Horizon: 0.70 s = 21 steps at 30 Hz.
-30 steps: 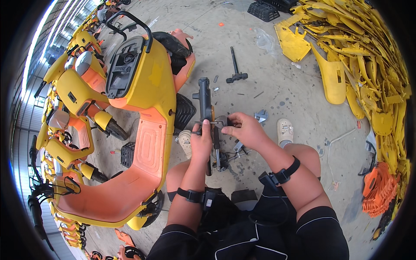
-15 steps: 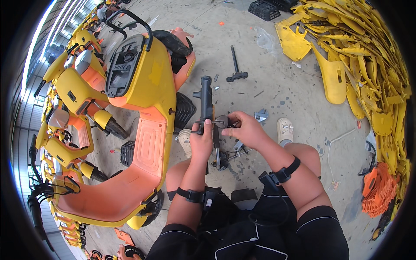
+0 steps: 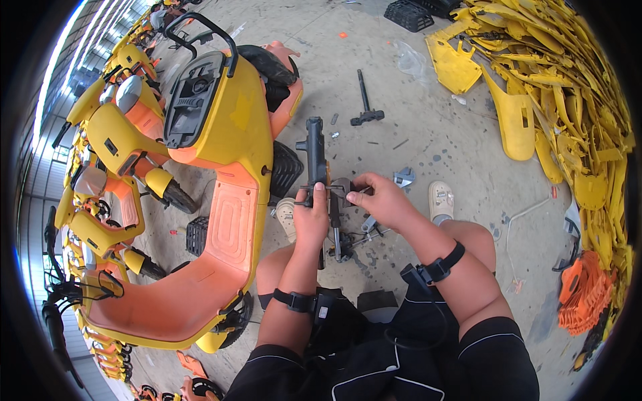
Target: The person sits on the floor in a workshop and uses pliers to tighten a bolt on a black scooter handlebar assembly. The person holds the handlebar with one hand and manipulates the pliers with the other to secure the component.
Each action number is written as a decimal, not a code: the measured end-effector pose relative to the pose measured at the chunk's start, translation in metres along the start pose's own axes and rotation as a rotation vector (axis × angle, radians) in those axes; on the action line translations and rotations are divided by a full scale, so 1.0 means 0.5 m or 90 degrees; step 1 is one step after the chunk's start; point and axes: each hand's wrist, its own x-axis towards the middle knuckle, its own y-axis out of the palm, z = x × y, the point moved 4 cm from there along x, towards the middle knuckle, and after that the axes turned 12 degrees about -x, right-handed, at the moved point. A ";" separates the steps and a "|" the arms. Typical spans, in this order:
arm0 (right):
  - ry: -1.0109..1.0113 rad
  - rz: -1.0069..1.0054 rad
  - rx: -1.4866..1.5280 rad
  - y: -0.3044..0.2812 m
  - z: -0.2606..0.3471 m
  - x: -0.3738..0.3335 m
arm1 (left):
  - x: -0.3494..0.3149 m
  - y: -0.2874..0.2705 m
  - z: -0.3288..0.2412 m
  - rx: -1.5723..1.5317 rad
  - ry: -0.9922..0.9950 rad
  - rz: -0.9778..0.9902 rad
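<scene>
Upright before me stands a long black tubular part (image 3: 315, 148), with slimmer rods running down from its lower half. My left hand (image 3: 312, 214) is closed around it, thumb pointing up along its side. From the right, my right hand (image 3: 376, 198) pinches the end of a thin dark rod-like piece (image 3: 339, 190) against the tube's side. My fingers cover much of that piece. Below my hands, a cluster of small dark metal parts (image 3: 342, 246) lies by the tube's lower end.
A yellow and orange scooter body (image 3: 244, 147) stands close on my left, with more scooters (image 3: 124, 144) beyond. On the floor ahead lie a T-shaped steering stem (image 3: 365, 100) and a grey wrench-like tool (image 3: 403, 176). Yellow panels (image 3: 535, 60) are heaped at right, above stacked orange pieces (image 3: 585, 294).
My right hand has shifted slightly, its fingertips a little further right from the tube. My left hand keeps its grip, and the tube is nearly still.
</scene>
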 end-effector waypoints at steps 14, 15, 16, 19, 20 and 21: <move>-0.092 -0.006 0.032 0.011 0.012 -0.018 | 0.007 -0.006 0.010 0.008 -0.032 -0.009; -0.051 0.014 0.088 0.009 0.010 -0.016 | 0.005 -0.004 0.009 0.005 -0.032 -0.007; -0.031 0.029 0.115 0.008 0.008 -0.013 | 0.003 -0.002 0.008 0.001 -0.032 -0.005; 0.019 0.060 0.177 0.004 0.009 -0.008 | -0.002 0.003 -0.002 -0.010 -0.017 0.009; 0.030 0.063 0.186 0.000 0.015 -0.010 | -0.003 0.003 0.000 -0.012 -0.015 0.009; 0.039 0.065 0.195 -0.003 0.019 -0.012 | -0.002 0.003 0.000 -0.015 -0.012 0.009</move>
